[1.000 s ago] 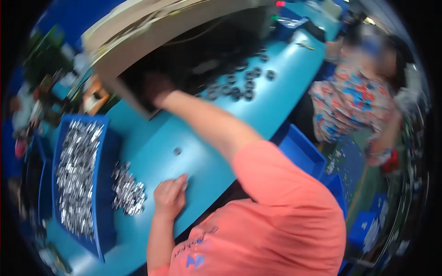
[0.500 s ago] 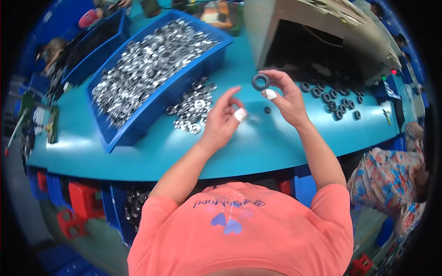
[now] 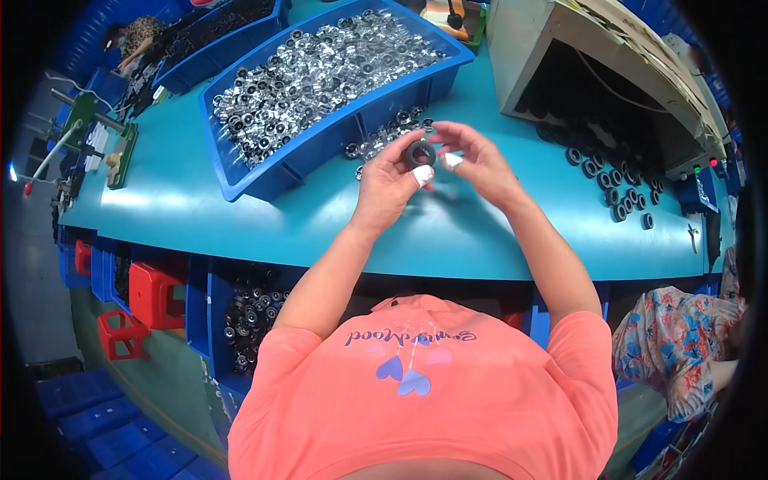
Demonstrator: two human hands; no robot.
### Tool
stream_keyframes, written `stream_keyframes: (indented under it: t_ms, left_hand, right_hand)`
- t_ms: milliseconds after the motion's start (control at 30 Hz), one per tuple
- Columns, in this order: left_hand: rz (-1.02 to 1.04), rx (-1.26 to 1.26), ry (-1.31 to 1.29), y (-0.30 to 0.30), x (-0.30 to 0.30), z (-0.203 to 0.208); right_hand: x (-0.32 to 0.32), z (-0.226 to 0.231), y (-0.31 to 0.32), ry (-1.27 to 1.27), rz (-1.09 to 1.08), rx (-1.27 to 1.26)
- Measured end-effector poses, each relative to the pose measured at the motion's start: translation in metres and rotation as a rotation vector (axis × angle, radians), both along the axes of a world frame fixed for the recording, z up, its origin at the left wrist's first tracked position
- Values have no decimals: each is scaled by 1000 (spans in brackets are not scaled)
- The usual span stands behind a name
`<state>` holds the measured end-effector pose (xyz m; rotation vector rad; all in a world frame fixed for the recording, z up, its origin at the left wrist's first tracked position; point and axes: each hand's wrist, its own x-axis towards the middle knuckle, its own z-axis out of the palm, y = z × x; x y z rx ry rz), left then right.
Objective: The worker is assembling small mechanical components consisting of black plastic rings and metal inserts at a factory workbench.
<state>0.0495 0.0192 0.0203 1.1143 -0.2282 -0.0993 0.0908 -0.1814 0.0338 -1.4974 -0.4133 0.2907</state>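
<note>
Head camera, looking steeply down.

One fisheye view sits above the person's chest and faces down and forward over the teal surface (image 3: 240,216), close enough that both forearms rise from the lower edge; straight edges bow near the dark round rim, where the surface curves away.

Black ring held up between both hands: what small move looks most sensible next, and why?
Probably a slight turn of the black ring between the fingertips to seat or check it. The left hand pinches it above the teal table, the right hand meets it from the other side, and it is clear of the loose metal parts beside the blue bin.
</note>
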Motion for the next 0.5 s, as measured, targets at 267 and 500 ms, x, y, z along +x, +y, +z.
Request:
stream_keyframes:
  t_ms: [267, 500]
  left_hand:
    - [45, -13, -4, 6, -5, -3]
    - [105, 48, -15, 2, -2, -5]
  right_hand:
    - [6, -23, 15, -527, -100, -702]
    - [-8, -32, 18, -645, -225, -699]
